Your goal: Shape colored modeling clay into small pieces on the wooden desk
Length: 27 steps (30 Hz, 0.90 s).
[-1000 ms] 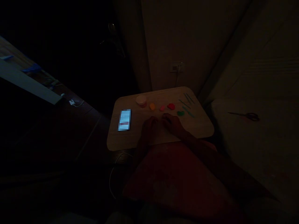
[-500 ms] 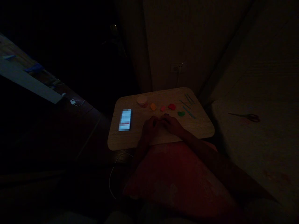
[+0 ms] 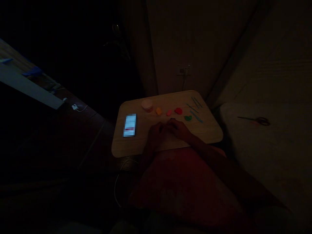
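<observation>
In dim light, my left hand [image 3: 156, 132] and my right hand [image 3: 179, 129] meet over the near middle of a small wooden table [image 3: 141, 148]. Fingers on both are curled together, and whatever they pinch is too dark to make out. A small dark lump [image 3: 172, 119] shows by the right fingertips. Just beyond lie soft-looking lumps, perhaps modelling clay: an orange lump [image 3: 158, 111], a pink lump [image 3: 169, 112], a red lump [image 3: 178, 111] and a green lump [image 3: 188, 118].
A pale tub [image 3: 147, 105] stands at the back left, behind a lit phone [image 3: 130, 125]. Several thin tools, one a blue-green stick [image 3: 196, 116], lie at the right. Scissors [image 3: 262, 121] rest on a pale surface beyond the table. A white cable [image 3: 115, 185] hangs below.
The whole view has shifted slightly. My hands stay together in nearly the same place, with only a small movement of the fingers. The things on the table lie as before.
</observation>
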Available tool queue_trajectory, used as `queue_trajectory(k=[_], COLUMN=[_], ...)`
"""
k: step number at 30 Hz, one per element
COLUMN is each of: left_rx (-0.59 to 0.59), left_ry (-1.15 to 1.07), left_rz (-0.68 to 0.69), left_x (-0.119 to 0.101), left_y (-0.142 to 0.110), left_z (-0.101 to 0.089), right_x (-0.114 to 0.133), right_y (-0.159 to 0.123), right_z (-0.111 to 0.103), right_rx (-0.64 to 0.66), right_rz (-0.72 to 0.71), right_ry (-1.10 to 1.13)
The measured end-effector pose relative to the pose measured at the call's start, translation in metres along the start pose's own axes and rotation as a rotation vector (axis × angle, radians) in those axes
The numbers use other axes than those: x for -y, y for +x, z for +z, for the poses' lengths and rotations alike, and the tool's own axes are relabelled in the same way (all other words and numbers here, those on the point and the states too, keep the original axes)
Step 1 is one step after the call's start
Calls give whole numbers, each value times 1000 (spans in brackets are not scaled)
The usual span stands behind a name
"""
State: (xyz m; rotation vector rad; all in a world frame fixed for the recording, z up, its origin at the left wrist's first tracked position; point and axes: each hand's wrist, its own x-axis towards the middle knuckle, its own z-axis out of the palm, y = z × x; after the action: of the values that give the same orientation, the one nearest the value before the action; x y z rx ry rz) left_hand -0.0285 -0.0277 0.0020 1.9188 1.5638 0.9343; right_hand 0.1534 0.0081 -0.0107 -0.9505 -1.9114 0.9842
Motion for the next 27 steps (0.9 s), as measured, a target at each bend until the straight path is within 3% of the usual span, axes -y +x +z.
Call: queue_trajectory(k=[11, 19, 27], left_rx=[-86, -42, 13], left_ry=[-35, -48, 26], left_rz=[11, 153, 121], left_x=[4, 5, 8], left_y=[3, 2, 3], left_z=[3, 1, 2], right_x=[0, -6, -3], right_y=[0, -1, 1], right_z=[1, 1, -1], right_rx=[-16, -28, -8], right_rz=[33, 75, 48], right_ry=[7, 62, -30])
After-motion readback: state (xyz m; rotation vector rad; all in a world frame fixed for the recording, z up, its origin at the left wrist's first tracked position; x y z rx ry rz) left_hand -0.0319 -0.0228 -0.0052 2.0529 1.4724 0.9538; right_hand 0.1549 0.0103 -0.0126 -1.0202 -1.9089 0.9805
